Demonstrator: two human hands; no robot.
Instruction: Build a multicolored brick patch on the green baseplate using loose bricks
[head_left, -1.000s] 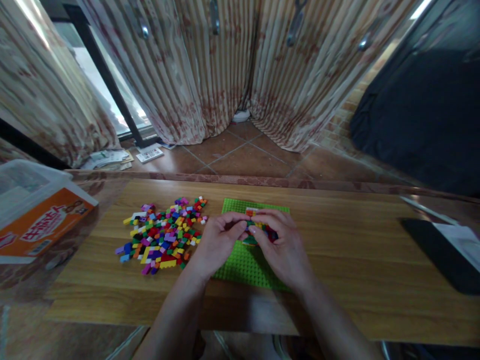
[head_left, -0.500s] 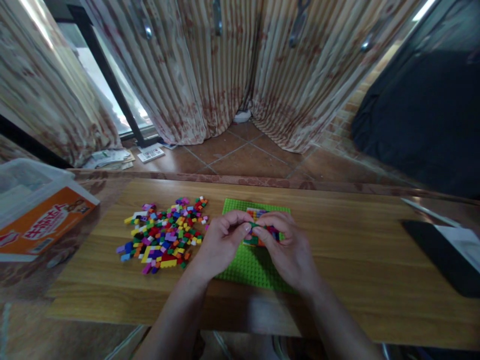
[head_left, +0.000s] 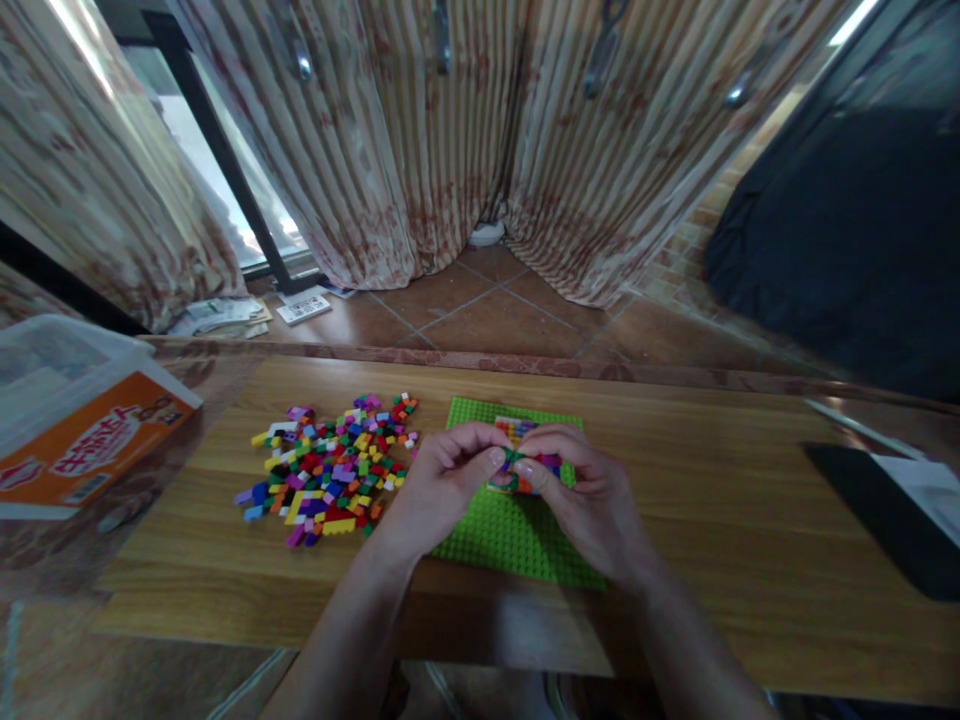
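Note:
Both hands meet over a green baseplate [head_left: 517, 540]. Between the fingertips is a small green toy brick [head_left: 511, 456], partly covered by them. My left hand [head_left: 450, 485] pinches it from the left, thumb against index finger. From the other side my right hand [head_left: 581, 490] grips it the same way. Just beneath the fingers, a block of colourful joined bricks [head_left: 517, 428] sits on the baseplate; my hands hide much of it. Left of the baseplate a pile of loose mixed bricks [head_left: 337, 465] lies on the wooden table [head_left: 720, 500].
A clear plastic box with an orange label [head_left: 97, 440] stands off the table's left end. On the right are a black flat board [head_left: 877, 510] and white paper [head_left: 919, 485]. Striped curtains [head_left: 450, 150] hang beyond the table.
My right hand has shifted very slightly to the right, with the fingertips still together at the green brick. The whole view has moved a little; the pile looks the same.

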